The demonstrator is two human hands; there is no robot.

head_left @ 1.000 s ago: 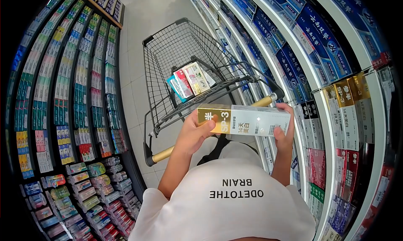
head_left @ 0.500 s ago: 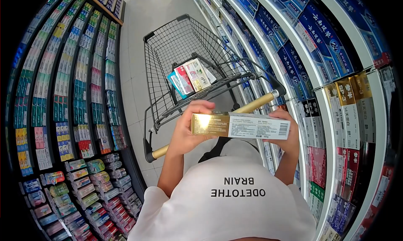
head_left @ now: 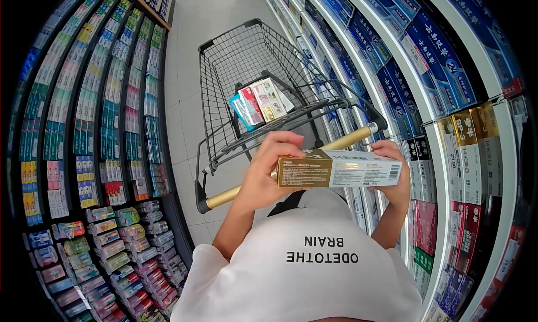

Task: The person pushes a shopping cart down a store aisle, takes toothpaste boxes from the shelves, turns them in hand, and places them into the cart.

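Observation:
A gold and white toothpaste box (head_left: 342, 174) lies crosswise in front of my chest, held at both ends. My left hand (head_left: 268, 168) is closed round the gold end, its fingers over the far edge. At the white end near the barcode, my right hand (head_left: 392, 168) grips the box, its fingers partly hidden behind it. Printed text covers the side facing me, and part of the upper face shows. Just beyond stands a shopping cart (head_left: 246, 47) with a gold handle (head_left: 227, 197). Several boxes (head_left: 260, 103) in red, white and blue rest at its near end.
Shelves of toothpaste boxes (head_left: 440, 58) rise close on my right, with SP-3 boxes (head_left: 468, 148) nearest. Along the left runs a rack (head_left: 92, 109) of boxes, with toothbrush packs (head_left: 115, 249) lower down. Grey floor tiles (head_left: 188, 98) stretch ahead between the shelves.
The box has turned a little in my hands, so more of its upper face shows and the glare has left its gold end. Box and left hand have shifted right in view.

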